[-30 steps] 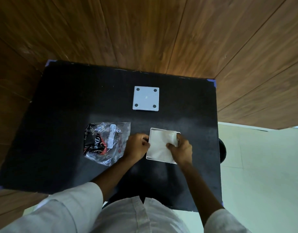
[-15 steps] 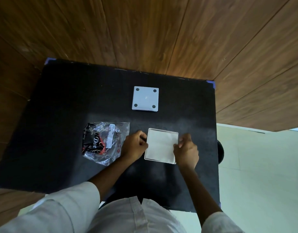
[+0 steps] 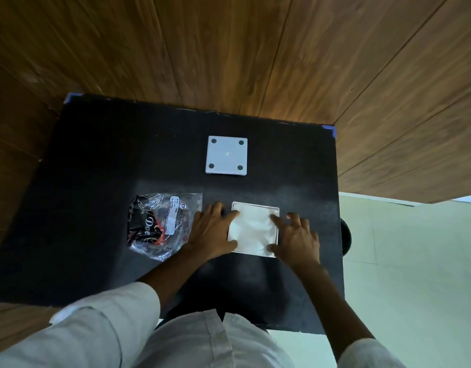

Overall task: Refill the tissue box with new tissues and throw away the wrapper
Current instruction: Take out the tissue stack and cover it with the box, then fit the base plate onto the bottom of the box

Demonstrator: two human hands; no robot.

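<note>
A square white tissue box (image 3: 276,209) sits open on the black table, filled with white tissues (image 3: 253,228). My left hand (image 3: 211,232) rests flat at the box's left side, its fingertips on the tissues' edge. On the right side lies my right hand (image 3: 295,239), fingers spread, with fingertips touching the tissues. The box's white bottom panel (image 3: 227,155), with round pads at its corners, lies farther back. An empty clear-and-black plastic wrapper (image 3: 160,224) lies crumpled left of my left hand.
The black table (image 3: 96,181) stands against a wooden panelled wall (image 3: 229,49). Pale floor tiles (image 3: 401,261) show to the right, and a dark round object (image 3: 346,236) peeks out past the table's right edge.
Both hands have gone from closed grips at the box's sides to spread fingers resting flat on the tissues. The tissues now lie within the box rim.
</note>
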